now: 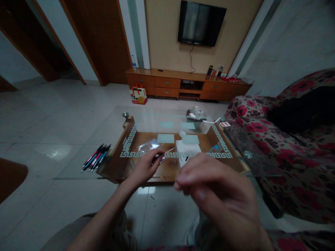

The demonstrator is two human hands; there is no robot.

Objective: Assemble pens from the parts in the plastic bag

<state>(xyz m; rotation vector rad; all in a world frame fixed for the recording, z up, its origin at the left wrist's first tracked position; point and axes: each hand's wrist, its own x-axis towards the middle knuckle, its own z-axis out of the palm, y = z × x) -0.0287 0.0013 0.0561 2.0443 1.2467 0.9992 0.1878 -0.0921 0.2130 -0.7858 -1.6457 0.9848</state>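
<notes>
A dark item (156,159) is gripped in the left hand (146,166) beside a clear plastic bag (147,145); the right hand (222,186) is curled, whether pinching anything cannot be told. Crumpled waste (197,114) is held in the basket (197,125); pens (96,158) are laid on the glass table (70,171).

Pens (96,157): were pink, blue and black, left of the left hand (148,164).
Sofa (258,141): had pink and dark flowers, right of the right hand (222,188).
Glass table (128,154): had white maze lines on both sides of the left hand.
</notes>
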